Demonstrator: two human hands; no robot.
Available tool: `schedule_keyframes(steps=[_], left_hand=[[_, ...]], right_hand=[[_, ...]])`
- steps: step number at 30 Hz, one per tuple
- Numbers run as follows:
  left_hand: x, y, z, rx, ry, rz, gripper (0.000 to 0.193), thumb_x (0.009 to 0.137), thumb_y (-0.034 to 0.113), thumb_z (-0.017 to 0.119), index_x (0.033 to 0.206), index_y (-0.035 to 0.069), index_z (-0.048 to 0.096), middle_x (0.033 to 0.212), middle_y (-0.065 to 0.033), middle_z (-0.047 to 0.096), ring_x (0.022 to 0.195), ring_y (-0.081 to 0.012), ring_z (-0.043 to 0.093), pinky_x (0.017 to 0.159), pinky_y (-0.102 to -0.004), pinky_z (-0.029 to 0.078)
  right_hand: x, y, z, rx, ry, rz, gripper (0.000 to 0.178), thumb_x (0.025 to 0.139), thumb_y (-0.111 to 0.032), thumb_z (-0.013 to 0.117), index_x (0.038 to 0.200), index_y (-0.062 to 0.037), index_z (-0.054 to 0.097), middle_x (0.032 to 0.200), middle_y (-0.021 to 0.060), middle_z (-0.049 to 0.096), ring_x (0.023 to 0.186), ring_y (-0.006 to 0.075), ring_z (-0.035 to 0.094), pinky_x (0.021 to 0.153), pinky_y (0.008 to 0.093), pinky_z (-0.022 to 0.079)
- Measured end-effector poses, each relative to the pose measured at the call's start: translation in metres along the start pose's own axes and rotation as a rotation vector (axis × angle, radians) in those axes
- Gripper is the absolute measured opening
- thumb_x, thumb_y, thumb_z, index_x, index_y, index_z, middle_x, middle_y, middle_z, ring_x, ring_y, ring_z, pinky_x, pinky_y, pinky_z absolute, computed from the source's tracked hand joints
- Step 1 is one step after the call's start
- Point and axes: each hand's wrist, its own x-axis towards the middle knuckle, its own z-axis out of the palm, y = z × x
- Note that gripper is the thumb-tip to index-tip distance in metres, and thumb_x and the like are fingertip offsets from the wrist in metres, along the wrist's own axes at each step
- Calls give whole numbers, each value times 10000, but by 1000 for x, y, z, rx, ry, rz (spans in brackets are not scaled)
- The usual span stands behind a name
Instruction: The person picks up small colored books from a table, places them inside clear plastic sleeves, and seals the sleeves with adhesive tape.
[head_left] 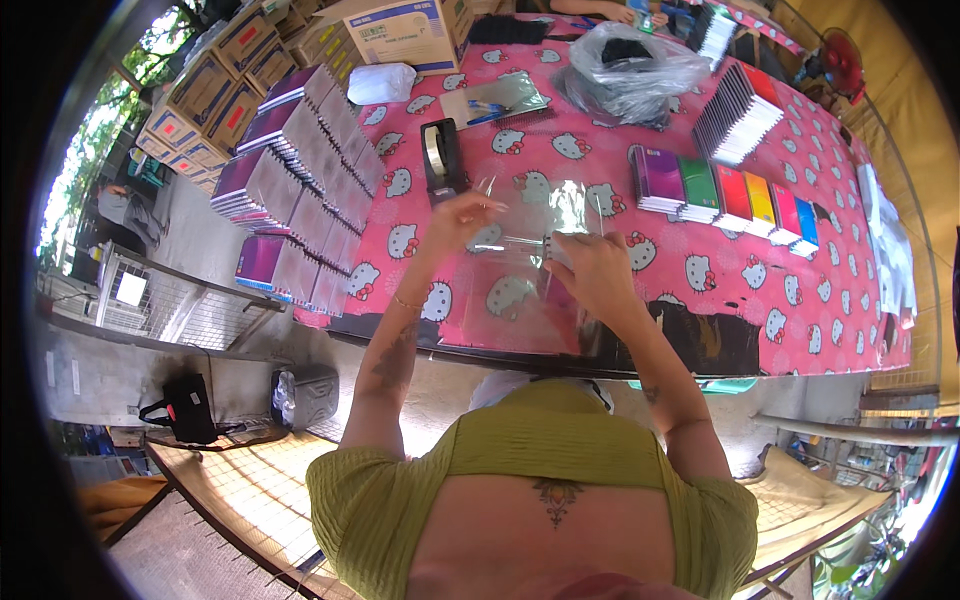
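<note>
On the table in front of me lies a loose, shiny clear plastic bag point(508, 290). My left hand point(460, 222) is at its upper left part, fingers drawn together on the thin film. My right hand point(598, 272) is curled over the bag's right side, thumb bent inward. Under that hand shows a strip of spiral binding and a deep pink edge, seemingly a spiral notebook point(565, 312), mostly hidden by my fingers and glare. A black tape dispenser point(441, 158) with a roll of tape stands just beyond my left hand.
Tall stacks of purple spiral notebooks point(300, 190) stand at left. Notebooks in several colours point(715, 195) lie in a row at right, with another stack point(738, 115) behind. Farther back are a big plastic bag point(630, 80), pens point(490, 108) and a cardboard box point(405, 35).
</note>
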Motion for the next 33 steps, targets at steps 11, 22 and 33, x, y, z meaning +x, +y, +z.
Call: schedule_keyframes(steps=[11,22,33], left_hand=[[24,56,36,98,-253,184,178,824,80,747,994,131,761,1192,-55,552,1095,-197,530,957,-350,410],[45,29,96,402,-231,410,397,760,166,789,1146,207,704,1541,-183,313,1426,-403,268,1150,-499,245],[17,12,87,-230,-28,-367,672,851,219,761,1409,5,455,1322,-144,546,1132,-232,567,932,-354,485]], right_hand=[[-3,7,-48,10,235,149,505,711,-382,815,1136,-161,654,1219,74,603,1093,260,563,873,453,415],[-46,70,40,294,-45,-100,577,698,-283,817,1252,-242,661,1439,74,431,1355,313,365,1068,515,338],[-14,87,49,1188,119,506,368,895,-216,721,1219,-61,640,1403,116,448,1233,210,459,945,350,465]])
